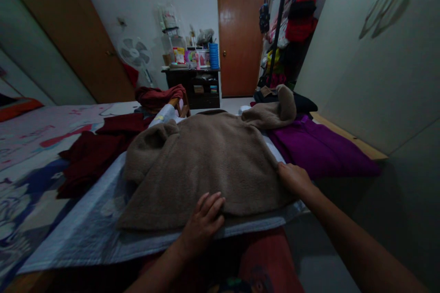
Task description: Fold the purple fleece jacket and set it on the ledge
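A brown fleece jacket (213, 160) lies spread over a pale blue quilted cloth (92, 219). One sleeve is bunched at its left, and the other bends out at the upper right. My left hand (204, 219) rests on the jacket's near hem, open, its fingers stretched out flat. At the jacket's right edge, my right hand (295, 181) is closed with the fabric pinched between thumb and fingers. The thumb side is only partly visible.
Dark red clothing (99, 151) lies on the bed (20, 142) to the left. Folded purple cloth (323, 146) sits at the right, beside a pale cabinet (385, 68). Farther back are a fan (135, 51), a dark shelf unit (175, 87) and a wooden door (240, 32).
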Motion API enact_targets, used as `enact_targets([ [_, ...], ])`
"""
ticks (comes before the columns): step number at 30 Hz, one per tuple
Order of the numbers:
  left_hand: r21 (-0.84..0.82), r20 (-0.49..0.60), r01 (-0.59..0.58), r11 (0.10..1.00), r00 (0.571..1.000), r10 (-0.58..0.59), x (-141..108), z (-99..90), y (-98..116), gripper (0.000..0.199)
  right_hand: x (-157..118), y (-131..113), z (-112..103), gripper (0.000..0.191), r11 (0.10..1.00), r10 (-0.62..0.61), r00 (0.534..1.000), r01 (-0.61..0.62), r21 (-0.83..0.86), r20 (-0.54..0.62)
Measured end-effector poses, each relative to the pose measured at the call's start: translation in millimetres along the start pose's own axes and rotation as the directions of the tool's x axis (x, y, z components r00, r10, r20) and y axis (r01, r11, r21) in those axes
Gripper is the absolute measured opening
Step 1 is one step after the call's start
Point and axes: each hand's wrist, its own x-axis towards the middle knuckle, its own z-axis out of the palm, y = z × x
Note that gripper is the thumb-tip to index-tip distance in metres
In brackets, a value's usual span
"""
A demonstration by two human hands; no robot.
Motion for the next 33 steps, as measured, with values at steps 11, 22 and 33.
enact_targets([
  [11, -0.107, 0.149, 0.108, 0.988, 0.985, -0.091, -3.1, -2.9, -4.2, 0.026, -3.8, -1.8, -5.6, 0.034, 0.997, 0.062, 0.998, -0.062, -0.038, -0.006],
  [22, -0.260, 0.447, 0.367, 0.893, 0.866, -0.226, 25.8, -18.5, -1.1, 0.061, 49.5, -133.6, -4.3, 0.024, 0.878, -0.379, 0.893, 0.430, 0.211, -0.243],
  [33, -0.458, 0.379, 0.417, 0.785, 0.891, -0.252, 11.8, -31.9, -10.3, 0.053, 79.7, -212.9, 53.6, 0.041, 0.748, -0.354, 0.843, 0.515, 0.418, -0.405],
])
